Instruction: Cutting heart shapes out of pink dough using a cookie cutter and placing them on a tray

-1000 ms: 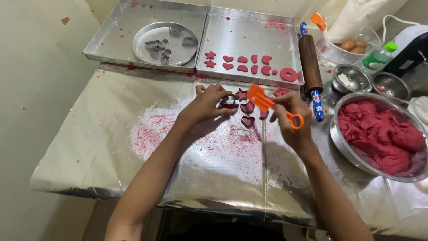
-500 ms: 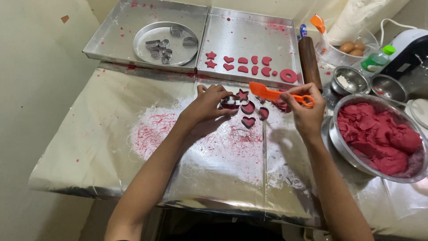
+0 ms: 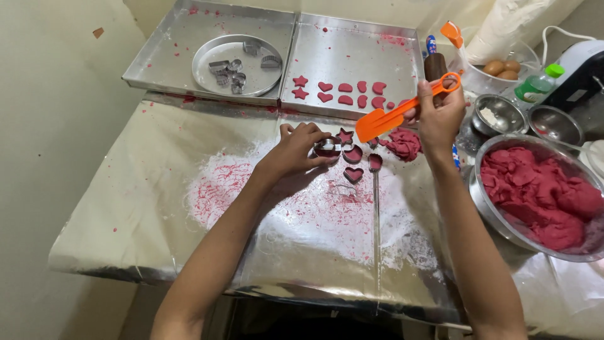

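Head view, landmark: the metal cutter [image 3: 328, 147] on the floured foil sheet [image 3: 157, 208].
Left hand [image 3: 301, 148]: fingers pinch the cutter, pressing it down.
Right hand [image 3: 438, 116]: above and right of the cutter, fingers curled around the orange spatula [image 3: 402, 112], blade tilted toward the cutter.
Cut shapes [image 3: 353, 165]: hearts and a star just right of the cutter.
Risk: a twisted cutter would likely smear its outline; soft dough may stick inside.
Risk: a dropped blade could dent those shapes.
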